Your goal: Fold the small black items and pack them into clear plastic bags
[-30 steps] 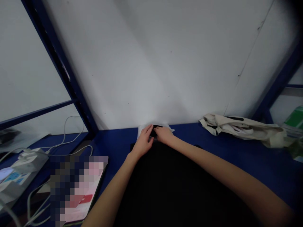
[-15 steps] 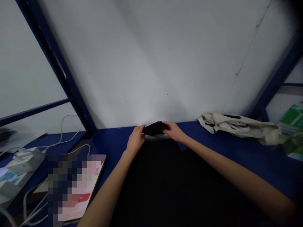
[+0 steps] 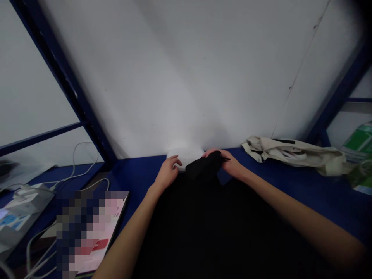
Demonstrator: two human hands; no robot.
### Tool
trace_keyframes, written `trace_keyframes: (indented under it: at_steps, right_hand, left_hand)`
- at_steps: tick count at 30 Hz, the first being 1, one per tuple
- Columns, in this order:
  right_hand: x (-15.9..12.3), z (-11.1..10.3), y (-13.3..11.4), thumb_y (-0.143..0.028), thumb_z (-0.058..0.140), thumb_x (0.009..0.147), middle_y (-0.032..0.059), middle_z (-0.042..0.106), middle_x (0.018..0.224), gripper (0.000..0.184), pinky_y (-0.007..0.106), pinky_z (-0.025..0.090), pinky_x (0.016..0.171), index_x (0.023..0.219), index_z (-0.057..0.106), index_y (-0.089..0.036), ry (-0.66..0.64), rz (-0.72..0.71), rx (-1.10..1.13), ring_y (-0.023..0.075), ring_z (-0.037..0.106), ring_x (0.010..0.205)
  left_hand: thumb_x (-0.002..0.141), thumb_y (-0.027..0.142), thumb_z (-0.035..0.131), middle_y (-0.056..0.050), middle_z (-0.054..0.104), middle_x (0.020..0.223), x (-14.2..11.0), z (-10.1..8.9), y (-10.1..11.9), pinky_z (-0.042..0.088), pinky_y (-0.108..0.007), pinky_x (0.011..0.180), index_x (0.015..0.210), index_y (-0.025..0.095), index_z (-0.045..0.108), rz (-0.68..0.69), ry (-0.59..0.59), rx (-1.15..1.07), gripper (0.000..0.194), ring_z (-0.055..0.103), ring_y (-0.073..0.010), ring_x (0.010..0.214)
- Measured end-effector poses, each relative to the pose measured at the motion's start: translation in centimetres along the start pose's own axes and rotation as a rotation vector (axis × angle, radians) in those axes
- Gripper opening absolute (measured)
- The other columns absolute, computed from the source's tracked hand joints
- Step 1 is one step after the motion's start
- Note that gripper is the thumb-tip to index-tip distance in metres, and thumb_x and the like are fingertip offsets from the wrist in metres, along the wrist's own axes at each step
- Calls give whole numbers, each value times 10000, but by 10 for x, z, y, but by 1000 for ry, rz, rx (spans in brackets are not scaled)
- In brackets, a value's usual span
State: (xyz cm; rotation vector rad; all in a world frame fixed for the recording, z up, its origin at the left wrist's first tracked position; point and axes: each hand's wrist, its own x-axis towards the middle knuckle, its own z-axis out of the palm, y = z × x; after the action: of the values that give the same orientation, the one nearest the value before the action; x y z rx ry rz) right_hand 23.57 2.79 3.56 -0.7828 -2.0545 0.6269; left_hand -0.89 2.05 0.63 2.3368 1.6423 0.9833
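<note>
My right hand now grips the black cloth, just moved off the white packet; my open left hand lies beside that packet.

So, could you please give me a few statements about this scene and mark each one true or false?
1. The right hand holds the black cloth. True.
2. The left hand grips the black cloth too. False: it is apart from the cloth, with its fingers at the white folded item.
3. A crumpled cream canvas bag lies on the blue shelf to the right of the hands. True.
4. The white cables lie to the right of the canvas bag. False: they lie at the far left, beyond the left hand.
</note>
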Motion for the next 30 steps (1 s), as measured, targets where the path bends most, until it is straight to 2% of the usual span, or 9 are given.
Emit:
trace_keyframes:
  at_steps: [4, 9, 12, 14, 19, 22, 25, 28, 30]
  right_hand:
    - [-13, -1, -5, -67, 426, 680, 59, 553, 1087, 318, 358, 369, 903, 929, 553, -218, -48, -192, 2, 190, 512, 1033]
    - [-28, -6, -5, 15, 425, 596, 22, 523, 1121, 494, 295, 401, 837, 968, 592, -264, -407, -102, -272, 162, 525, 990]
    - [-30, -14, -6, -8, 432, 625, 25, 528, 1086, 518, 261, 423, 747, 1054, 552, -273, -332, 23, -365, 144, 551, 881]
    - [-29, -19, -6, -73, 482, 662, 21, 566, 956, 415, 260, 423, 693, 1032, 545, -250, -249, 115, -403, 141, 552, 768]
    - [-29, -16, -3, -228, 562, 689, 0, 598, 723, 22, 247, 363, 535, 709, 568, -221, -321, 285, -456, 142, 519, 610]
    - [-29, -5, -7, -234, 528, 731, -6, 584, 698, 51, 242, 346, 527, 692, 553, -214, -262, 245, -440, 129, 501, 592]
    - [-29, 7, -16, -236, 508, 774, 1, 568, 746, 46, 249, 375, 588, 769, 544, -207, -197, 95, -368, 134, 501, 657]
    - [-30, 14, -24, -219, 505, 797, 19, 564, 838, 52, 269, 403, 688, 822, 546, -200, -235, -39, -270, 145, 511, 758]
    - [-31, 16, -25, -204, 503, 806, 19, 572, 889, 84, 276, 410, 730, 879, 546, -206, -260, -58, -199, 143, 522, 795]
  left_hand:
    - [714, 51, 404, -55, 618, 976, 0, -5, 12, 422, -332, 861, 785, 182, 602, 21, 43, -20, 248, 554, -184, 948]
    - [773, 140, 416, -17, 592, 787, -4, -6, 34, 415, -252, 651, 781, 182, 593, 90, -51, -77, 183, 526, -136, 689]
    - [817, 225, 414, -9, 596, 730, -8, -4, 50, 380, -244, 600, 763, 182, 587, 121, -202, -134, 186, 514, -137, 652]
    - [833, 276, 411, -8, 595, 706, -12, -1, 58, 363, -243, 576, 758, 179, 586, 125, -284, -170, 213, 508, -138, 634]
    - [845, 393, 410, -13, 583, 697, -18, 6, 68, 357, -242, 550, 754, 175, 582, 63, -380, -281, 292, 499, -139, 625]
    - [857, 450, 372, -13, 573, 697, -18, 8, 72, 375, -240, 566, 747, 168, 567, -7, -381, -379, 361, 497, -129, 619]
    - [853, 505, 350, -15, 573, 723, -18, 7, 79, 379, -227, 512, 842, 153, 568, -173, -419, -524, 415, 485, -110, 564]
    - [812, 491, 455, -33, 609, 832, -17, 0, 82, 399, -218, 519, 936, 156, 573, -327, -459, -682, 377, 538, -118, 629]
    - [767, 412, 551, -32, 628, 829, -17, -9, 82, 423, -227, 572, 920, 157, 583, -407, -460, -740, 299, 570, -130, 678]
